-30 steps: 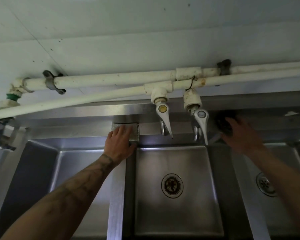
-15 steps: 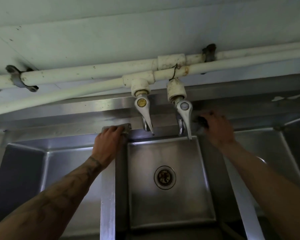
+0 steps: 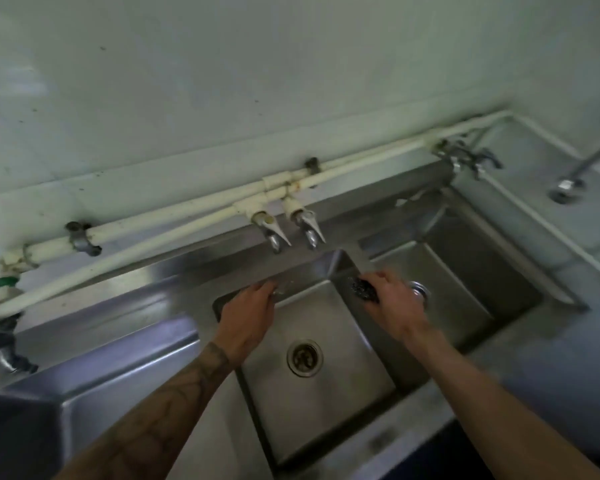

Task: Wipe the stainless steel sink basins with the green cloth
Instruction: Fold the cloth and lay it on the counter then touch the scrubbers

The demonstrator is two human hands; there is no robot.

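grey-white wall (image 3: pixel 222 98) fills the upper half, from nine o'clock round to three. below it a stainless steel sink (image 3: pixel 118 306) spans the view. its middle basin (image 3: pixel 326 410) lies dead centre toward six, the right basin (image 3: pixel 465 271) sits at three, and a corner of the left basin (image 3: pixel 21 438) shows at eight. two cream pipes (image 3: pixel 174 216) run along the wall's foot from nine to two, and they feed a pair of taps (image 3: pixel 272 233) that hang over the middle basin's twelve o'clock edge.

the hands are apart, one at each back corner of the middle basin. the left hand (image 3: pixel 246 315) reaches to eleven o'clock of the drain (image 3: pixel 305 357). its fingers lie over a small pale pad (image 3: pixel 283 288) on the back rim, and blur hides whether they grip it or only press. i judge this hand is mostly a brace that steadies the lean forward.

the right hand (image 3: pixel 397 306), at one o'clock of the drain, is curled around the green cloth (image 3: pixel 362 289). in this dim light the cloth reads as a near-black wad. it sits on the divider between the middle and right basins, touching the steel. bunching it likely gives a firm face for rubbing, and the divider gives a start into either basin. both basin floors look unwiped so far.
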